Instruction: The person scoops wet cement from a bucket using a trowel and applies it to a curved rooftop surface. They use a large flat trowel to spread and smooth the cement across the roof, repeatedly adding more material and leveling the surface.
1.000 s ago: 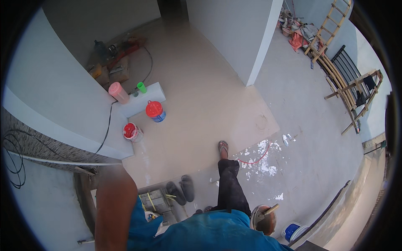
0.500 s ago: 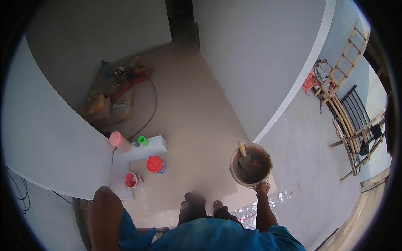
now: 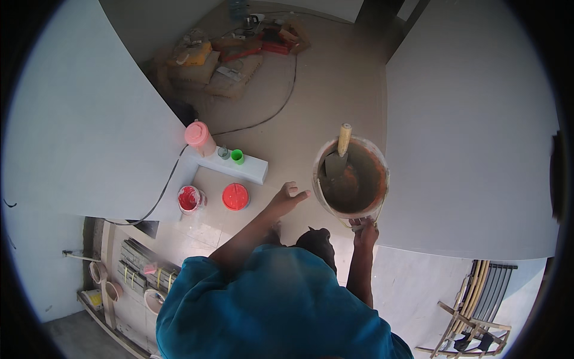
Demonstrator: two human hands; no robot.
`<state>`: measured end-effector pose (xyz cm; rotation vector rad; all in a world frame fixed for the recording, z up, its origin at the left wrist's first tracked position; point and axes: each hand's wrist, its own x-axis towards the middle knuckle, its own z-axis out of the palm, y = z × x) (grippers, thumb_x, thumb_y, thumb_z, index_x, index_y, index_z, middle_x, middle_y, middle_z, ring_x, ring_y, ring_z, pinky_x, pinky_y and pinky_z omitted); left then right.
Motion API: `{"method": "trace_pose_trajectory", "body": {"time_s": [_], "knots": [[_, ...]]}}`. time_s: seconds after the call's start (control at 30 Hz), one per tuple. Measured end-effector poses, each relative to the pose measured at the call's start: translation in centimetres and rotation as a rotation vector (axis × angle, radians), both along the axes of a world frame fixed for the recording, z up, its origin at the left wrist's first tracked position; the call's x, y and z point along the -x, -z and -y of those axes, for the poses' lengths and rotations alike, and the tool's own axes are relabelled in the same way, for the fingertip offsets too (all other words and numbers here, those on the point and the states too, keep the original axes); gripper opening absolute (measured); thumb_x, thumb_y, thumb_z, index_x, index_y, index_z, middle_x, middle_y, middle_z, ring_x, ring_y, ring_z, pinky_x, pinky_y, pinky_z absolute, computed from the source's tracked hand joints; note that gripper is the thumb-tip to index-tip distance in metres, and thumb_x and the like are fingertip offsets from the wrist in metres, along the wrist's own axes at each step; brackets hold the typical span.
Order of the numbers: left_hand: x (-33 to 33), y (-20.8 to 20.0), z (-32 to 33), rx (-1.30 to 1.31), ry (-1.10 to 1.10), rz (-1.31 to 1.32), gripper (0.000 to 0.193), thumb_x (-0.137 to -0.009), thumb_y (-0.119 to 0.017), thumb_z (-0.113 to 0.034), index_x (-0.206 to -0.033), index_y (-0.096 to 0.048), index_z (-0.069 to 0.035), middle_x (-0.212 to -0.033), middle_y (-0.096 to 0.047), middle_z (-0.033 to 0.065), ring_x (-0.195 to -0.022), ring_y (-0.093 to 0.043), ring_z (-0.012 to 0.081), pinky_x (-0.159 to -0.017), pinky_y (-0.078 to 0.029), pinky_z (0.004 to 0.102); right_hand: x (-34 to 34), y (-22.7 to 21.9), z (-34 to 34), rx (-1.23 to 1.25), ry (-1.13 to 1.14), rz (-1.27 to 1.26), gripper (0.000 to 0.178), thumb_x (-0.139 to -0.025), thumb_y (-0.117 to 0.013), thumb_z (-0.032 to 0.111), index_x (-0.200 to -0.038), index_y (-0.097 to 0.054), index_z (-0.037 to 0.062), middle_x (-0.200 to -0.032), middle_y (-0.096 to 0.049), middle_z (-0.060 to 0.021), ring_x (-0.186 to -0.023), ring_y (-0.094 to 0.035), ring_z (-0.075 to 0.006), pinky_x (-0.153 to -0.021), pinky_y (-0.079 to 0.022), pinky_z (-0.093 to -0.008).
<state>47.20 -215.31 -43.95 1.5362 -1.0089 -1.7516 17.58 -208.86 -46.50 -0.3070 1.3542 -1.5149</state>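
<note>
My right hand [image 3: 363, 230] is closed round the wire handle of a round bucket [image 3: 385, 173], below its near rim. Grey, muddy-looking mix coats the inside, with reddish patches. A trowel [image 3: 336, 163] stands in the bucket, its blade inside and its wooden grip leaning over the far rim. To the left of the bucket, my left hand [image 3: 291, 198] is stretched toward it, thumb and fingers apart, holding nothing and not touching the rim.
On a white ledge [image 3: 257, 169] at left stand a pink jug [image 3: 200, 139], a clear glass [image 3: 223, 153] and a green cup [image 3: 237, 157]. A red-lidded pail [image 3: 236, 196] and a red-stained tub [image 3: 191, 200] stand beside it. Sacks [image 3: 234, 78] lie farther back. A wall [image 3: 466, 137] rises at right.
My view has turned to the right and I have moved forward with the bucket. My left arm has come forward from my side, its hand now near the bucket.
</note>
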Motion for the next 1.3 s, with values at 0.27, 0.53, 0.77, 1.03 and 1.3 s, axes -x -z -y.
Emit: {"method": "trace_pose_trajectory", "body": {"time_s": [0.27,0.53,0.77,1.03,1.3], "knots": [[2.8,4.2,11.3,0.11,-0.457,-0.431,0.056,-0.089,-0.071,-0.01,-0.136,-0.041,0.0,-0.125,-0.058,0.016,-0.112,-0.064,0.027,-0.089,-0.059,0.0409,-6.0,-4.5,17.9,-0.137,-0.255,-0.098,0.036,-0.093,-0.058,0.006,-0.126,-0.048,-0.0034,-0.111,-0.06,-0.0172,-0.099,-0.068,-0.0267,-0.085,-0.063,-0.0418],[4.4,-3.0,23.3,0.017,-0.723,-0.354,0.049,-0.088,-0.062,-0.002,-0.134,-0.044,-0.002,-0.123,-0.06,0.0154,-0.109,-0.066,0.0274,-0.095,-0.058,0.0469,-3.3,-8.2,34.1,-0.229,-0.608,-0.058,0.042,-0.093,-0.059,0.009,-0.13,-0.043,-0.0036,-0.118,-0.057,-0.0186,-0.107,-0.066,-0.0296,-0.091,-0.061,-0.043],[5.2,-4.7,30.3,-0.028,-0.935,-0.386,0.045,-0.087,-0.062,-0.002,-0.13,-0.048,-0.001,-0.117,-0.063,0.0136,-0.107,-0.066,0.0279,-0.091,-0.059,0.0468,-1.4,-13.0,45.6,-0.296,-0.99,-0.145,0.048,-0.097,-0.064,0.023,-0.132,-0.043,-0.0026,-0.119,-0.058,-0.0185,-0.112,-0.066,-0.0319,-0.089,-0.06,-0.0442],[1.3,-3.1,36.5,-0.038,-1.181,-0.368,0.044,-0.086,-0.059,0.001,-0.129,-0.051,0.0,-0.112,-0.064,0.0149,-0.098,-0.069,0.0275,-0.082,-0.062,0.0449,-4.3,-9.7,55.3,-0.3,-1.155,-0.3,0.044,-0.101,-0.06,0.034,-0.131,-0.052,0.0014,-0.114,-0.065,-0.0167,-0.099,-0.071,-0.0266,-0.079,-0.059,-0.0375],[-6.0,-2.3,42.5,0.022,-1.284,-0.318,0.044,-0.085,-0.061,-0.001,-0.129,-0.057,0.0,-0.113,-0.07,0.0137,-0.099,-0.069,0.0251,-0.084,-0.058,0.0364,0.6,-0.3,66.4,-0.508,-1.218,-0.79,0.031,-0.098,-0.066,0.028,-0.118,-0.06,0.0047,-0.103,-0.071,-0.0139,-0.087,-0.073,-0.0247,-0.071,-0.059,-0.0362]]}}
